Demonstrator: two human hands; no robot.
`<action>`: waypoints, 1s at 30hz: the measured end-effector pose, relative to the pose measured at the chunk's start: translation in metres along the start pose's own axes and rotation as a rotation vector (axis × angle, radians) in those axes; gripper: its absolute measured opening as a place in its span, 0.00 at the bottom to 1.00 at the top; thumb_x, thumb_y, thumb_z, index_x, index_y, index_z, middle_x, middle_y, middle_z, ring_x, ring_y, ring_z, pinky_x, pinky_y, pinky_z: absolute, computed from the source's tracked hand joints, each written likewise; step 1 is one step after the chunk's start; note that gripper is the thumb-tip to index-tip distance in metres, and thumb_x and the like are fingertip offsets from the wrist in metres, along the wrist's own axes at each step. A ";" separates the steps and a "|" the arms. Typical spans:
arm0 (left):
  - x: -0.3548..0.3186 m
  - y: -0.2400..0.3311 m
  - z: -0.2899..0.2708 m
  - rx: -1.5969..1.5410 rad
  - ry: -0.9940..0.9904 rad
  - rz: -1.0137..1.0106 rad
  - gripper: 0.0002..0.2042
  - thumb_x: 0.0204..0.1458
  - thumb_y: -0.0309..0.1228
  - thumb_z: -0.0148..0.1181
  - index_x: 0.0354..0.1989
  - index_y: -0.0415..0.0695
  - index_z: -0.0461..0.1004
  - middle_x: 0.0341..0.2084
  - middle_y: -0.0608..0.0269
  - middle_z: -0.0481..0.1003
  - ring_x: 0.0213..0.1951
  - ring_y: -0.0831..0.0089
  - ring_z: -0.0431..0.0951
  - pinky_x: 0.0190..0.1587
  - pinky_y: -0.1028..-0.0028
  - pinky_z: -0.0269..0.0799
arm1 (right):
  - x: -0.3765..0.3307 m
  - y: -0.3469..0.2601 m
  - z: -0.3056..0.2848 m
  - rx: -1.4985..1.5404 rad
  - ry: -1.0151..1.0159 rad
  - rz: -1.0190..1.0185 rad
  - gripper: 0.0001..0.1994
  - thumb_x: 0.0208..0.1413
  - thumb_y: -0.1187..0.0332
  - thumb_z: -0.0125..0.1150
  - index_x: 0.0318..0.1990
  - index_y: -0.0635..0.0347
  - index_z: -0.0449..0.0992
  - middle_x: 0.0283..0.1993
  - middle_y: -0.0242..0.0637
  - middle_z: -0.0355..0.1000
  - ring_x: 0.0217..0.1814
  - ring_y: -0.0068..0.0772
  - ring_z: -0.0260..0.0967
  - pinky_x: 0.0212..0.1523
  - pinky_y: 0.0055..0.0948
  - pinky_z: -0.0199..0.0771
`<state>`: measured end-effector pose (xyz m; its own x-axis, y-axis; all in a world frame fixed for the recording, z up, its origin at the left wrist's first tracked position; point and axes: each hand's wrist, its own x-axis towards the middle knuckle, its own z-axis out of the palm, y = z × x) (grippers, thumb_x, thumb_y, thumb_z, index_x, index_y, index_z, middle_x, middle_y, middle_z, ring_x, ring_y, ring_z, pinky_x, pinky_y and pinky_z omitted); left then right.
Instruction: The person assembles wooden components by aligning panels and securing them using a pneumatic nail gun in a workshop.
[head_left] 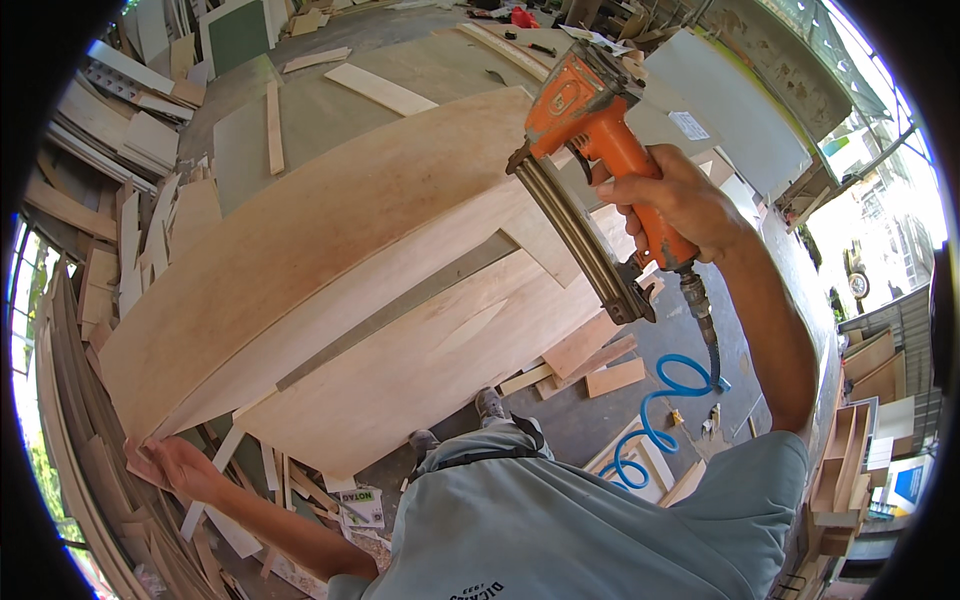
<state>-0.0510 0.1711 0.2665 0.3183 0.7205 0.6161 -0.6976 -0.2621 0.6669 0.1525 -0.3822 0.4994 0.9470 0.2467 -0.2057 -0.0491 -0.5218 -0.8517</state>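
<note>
My right hand (pixel 690 203) is wrapped round the handle of an orange pneumatic nail gun (pixel 577 105), held up above the work. A coiled blue air hose (pixel 652 432) runs from the base of its handle. At the lower left, my left hand (pixel 172 468) grips the near left corner of a long, curved plywood panel (pixel 300 245). Its fingertips are partly hidden by the wood. Below the curved panel lies a flat plywood sheet (pixel 420 355), with a narrow gap between the two. The gun's nose is apart from the wood.
Wood offcuts (pixel 590 365) lie on the floor at right of my feet. Stacked boards (pixel 75 420) line the left side. Beyond the curved panel is a large grey-brown sheet (pixel 330 120) with loose strips on it. Open wooden shelving (pixel 840 455) stands at the right.
</note>
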 end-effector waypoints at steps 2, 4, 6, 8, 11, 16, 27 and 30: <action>0.000 -0.002 -0.004 0.008 0.004 0.010 0.14 0.62 0.24 0.52 0.55 0.40 0.66 0.51 0.60 0.68 0.56 0.67 0.67 0.61 0.66 0.59 | -0.001 -0.001 0.000 0.008 -0.002 0.002 0.16 0.53 0.64 0.64 0.43 0.68 0.73 0.24 0.31 0.65 0.23 0.22 0.68 0.21 0.25 0.71; -0.002 0.000 -0.001 0.011 -0.006 0.020 0.13 0.62 0.24 0.52 0.55 0.40 0.66 0.51 0.58 0.69 0.55 0.67 0.68 0.60 0.67 0.60 | -0.005 -0.004 0.004 0.009 0.005 0.004 0.17 0.53 0.63 0.65 0.43 0.68 0.73 0.25 0.32 0.65 0.24 0.22 0.68 0.21 0.25 0.72; -0.001 -0.001 0.000 0.051 -0.026 0.056 0.13 0.62 0.25 0.52 0.54 0.40 0.66 0.51 0.56 0.70 0.54 0.67 0.68 0.58 0.67 0.62 | -0.007 -0.008 0.006 0.012 0.001 0.005 0.18 0.52 0.63 0.65 0.43 0.69 0.74 0.26 0.33 0.65 0.24 0.23 0.69 0.21 0.25 0.72; 0.002 -0.006 -0.002 0.128 -0.057 0.117 0.13 0.62 0.25 0.52 0.54 0.40 0.66 0.50 0.54 0.71 0.53 0.67 0.70 0.56 0.68 0.63 | -0.008 -0.008 0.008 0.018 -0.001 0.004 0.18 0.52 0.63 0.66 0.43 0.70 0.74 0.28 0.34 0.66 0.24 0.24 0.69 0.21 0.25 0.72; 0.000 -0.006 -0.004 0.206 0.003 0.069 0.14 0.61 0.25 0.52 0.54 0.40 0.65 0.48 0.53 0.72 0.51 0.67 0.71 0.52 0.71 0.66 | -0.006 -0.008 0.012 0.029 -0.020 -0.008 0.19 0.51 0.63 0.67 0.44 0.70 0.74 0.29 0.34 0.66 0.25 0.24 0.70 0.21 0.26 0.73; 0.000 -0.011 -0.011 0.281 0.009 0.068 0.14 0.62 0.25 0.51 0.55 0.39 0.63 0.49 0.52 0.71 0.48 0.69 0.71 0.47 0.75 0.66 | -0.003 -0.009 0.016 0.036 -0.069 -0.036 0.19 0.51 0.63 0.67 0.43 0.71 0.74 0.28 0.33 0.65 0.24 0.24 0.70 0.21 0.25 0.73; 0.007 -0.022 -0.026 0.200 -0.010 0.054 0.15 0.62 0.25 0.52 0.56 0.39 0.64 0.49 0.53 0.70 0.47 0.71 0.70 0.49 0.74 0.65 | -0.002 -0.012 0.021 0.012 -0.080 -0.065 0.19 0.51 0.64 0.67 0.44 0.72 0.74 0.28 0.34 0.66 0.24 0.24 0.70 0.21 0.25 0.73; 0.009 -0.029 -0.043 0.139 -0.033 0.027 0.14 0.62 0.25 0.53 0.56 0.40 0.64 0.49 0.54 0.71 0.50 0.71 0.69 0.52 0.73 0.64 | -0.001 -0.010 0.021 -0.013 -0.074 -0.074 0.22 0.52 0.62 0.66 0.47 0.74 0.73 0.27 0.34 0.65 0.23 0.23 0.70 0.20 0.24 0.73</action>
<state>-0.0552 0.2126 0.2343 0.3235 0.6911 0.6463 -0.6110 -0.3690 0.7004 0.1454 -0.3597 0.4982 0.9217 0.3449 -0.1776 0.0251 -0.5100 -0.8598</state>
